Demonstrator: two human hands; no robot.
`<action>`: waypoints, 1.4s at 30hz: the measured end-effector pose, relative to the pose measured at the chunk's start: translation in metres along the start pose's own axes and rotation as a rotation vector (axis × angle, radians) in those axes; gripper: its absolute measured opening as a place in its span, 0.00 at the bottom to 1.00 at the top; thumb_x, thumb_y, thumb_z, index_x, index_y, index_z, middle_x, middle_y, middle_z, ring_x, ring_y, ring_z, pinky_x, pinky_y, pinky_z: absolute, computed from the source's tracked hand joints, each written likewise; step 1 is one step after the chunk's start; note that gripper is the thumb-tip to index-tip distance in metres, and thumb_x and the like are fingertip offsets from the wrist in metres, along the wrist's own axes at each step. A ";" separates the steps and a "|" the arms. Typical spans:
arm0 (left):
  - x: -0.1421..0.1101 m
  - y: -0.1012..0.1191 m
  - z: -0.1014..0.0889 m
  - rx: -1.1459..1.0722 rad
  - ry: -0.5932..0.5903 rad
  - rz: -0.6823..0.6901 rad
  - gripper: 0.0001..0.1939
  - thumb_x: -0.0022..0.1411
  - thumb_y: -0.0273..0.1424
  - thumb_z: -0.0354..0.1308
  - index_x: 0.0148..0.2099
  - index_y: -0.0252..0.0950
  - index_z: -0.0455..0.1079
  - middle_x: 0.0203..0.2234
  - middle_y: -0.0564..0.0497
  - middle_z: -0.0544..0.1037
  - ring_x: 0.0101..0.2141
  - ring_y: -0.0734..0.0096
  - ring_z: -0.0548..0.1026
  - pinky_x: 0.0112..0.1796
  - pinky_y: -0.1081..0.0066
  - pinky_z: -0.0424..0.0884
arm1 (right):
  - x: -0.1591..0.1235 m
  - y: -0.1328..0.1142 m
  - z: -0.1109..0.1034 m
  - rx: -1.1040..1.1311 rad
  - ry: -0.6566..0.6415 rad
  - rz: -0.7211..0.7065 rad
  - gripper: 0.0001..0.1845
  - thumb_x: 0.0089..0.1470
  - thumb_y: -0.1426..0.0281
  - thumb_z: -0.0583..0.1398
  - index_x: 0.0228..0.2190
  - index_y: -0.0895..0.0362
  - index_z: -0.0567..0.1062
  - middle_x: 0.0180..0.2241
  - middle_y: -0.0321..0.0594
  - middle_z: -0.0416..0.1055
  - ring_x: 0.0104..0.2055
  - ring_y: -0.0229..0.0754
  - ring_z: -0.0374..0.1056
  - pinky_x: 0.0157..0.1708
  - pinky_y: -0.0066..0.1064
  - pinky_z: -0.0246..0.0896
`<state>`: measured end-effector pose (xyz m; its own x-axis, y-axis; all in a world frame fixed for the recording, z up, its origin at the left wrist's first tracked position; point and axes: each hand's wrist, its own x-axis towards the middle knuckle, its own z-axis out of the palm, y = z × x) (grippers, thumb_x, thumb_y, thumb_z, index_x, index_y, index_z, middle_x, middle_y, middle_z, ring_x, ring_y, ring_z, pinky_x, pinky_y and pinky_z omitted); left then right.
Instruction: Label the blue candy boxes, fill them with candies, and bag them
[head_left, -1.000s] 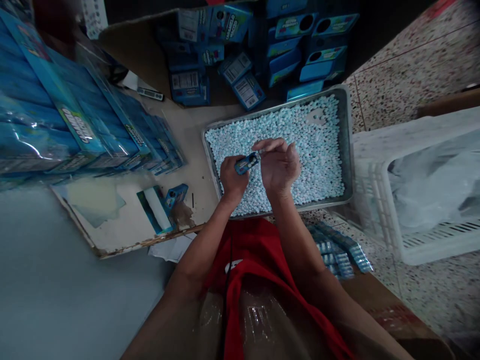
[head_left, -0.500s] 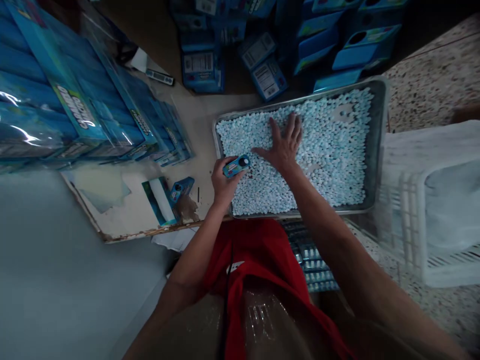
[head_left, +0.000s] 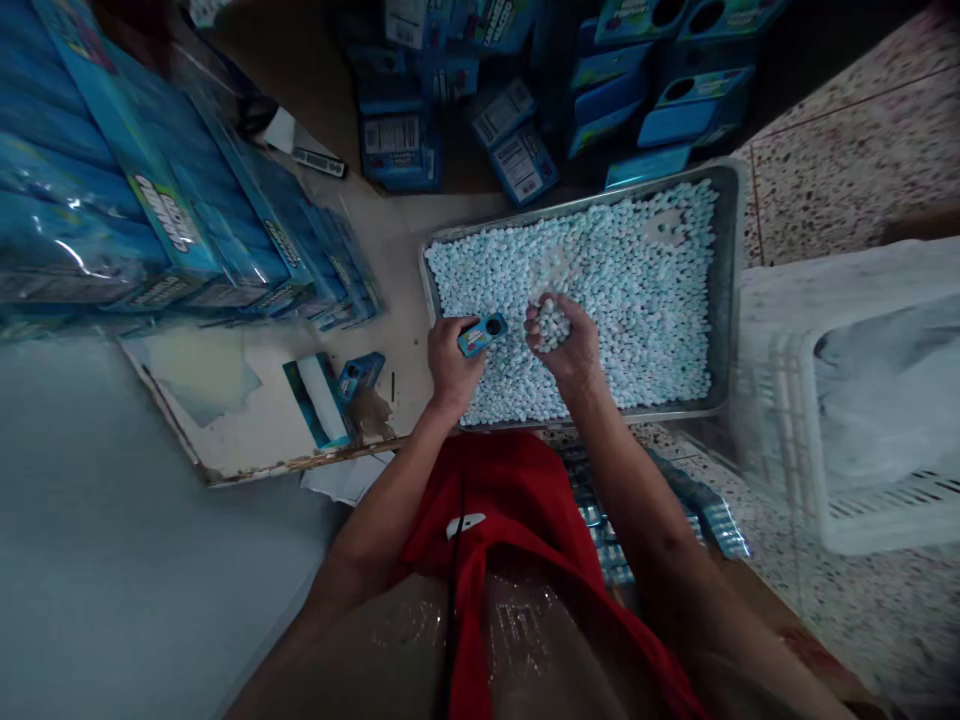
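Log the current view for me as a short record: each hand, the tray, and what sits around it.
left hand: holds small blue box, round hole in view
right hand: cupped, palm up, holding pale pellets
tray: metal, spread with pale blue and white pellets, thin patches near the right hand and upper right
beyond tray: carton with blue boxes
left of tray: wrapped blue packs
right of tray: white crate

Single view, taken from my head, facing forward and steeply down. Metal tray (head_left: 726, 300) sits mid-frame, near enough to resolve separate pellets (head_left: 645, 310); my red apron (head_left: 517, 475) low centre, speckled floor (head_left: 862, 150) upper right
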<state>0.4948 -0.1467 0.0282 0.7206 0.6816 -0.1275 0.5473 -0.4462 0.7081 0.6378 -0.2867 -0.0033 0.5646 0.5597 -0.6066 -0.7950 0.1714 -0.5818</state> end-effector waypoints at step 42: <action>-0.002 0.000 -0.011 0.125 -0.098 0.021 0.22 0.55 0.20 0.72 0.48 0.42 0.72 0.46 0.48 0.79 0.50 0.54 0.78 0.52 0.58 0.75 | 0.043 0.020 -0.023 -1.324 0.335 -0.331 0.13 0.65 0.57 0.61 0.39 0.54 0.76 0.40 0.48 0.76 0.45 0.52 0.73 0.46 0.42 0.69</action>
<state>0.4886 -0.1418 0.0360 0.7671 0.6141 -0.1857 0.5764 -0.5324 0.6199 0.6516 -0.2777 -0.0537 0.8567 0.3947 -0.3320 0.0727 -0.7298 -0.6798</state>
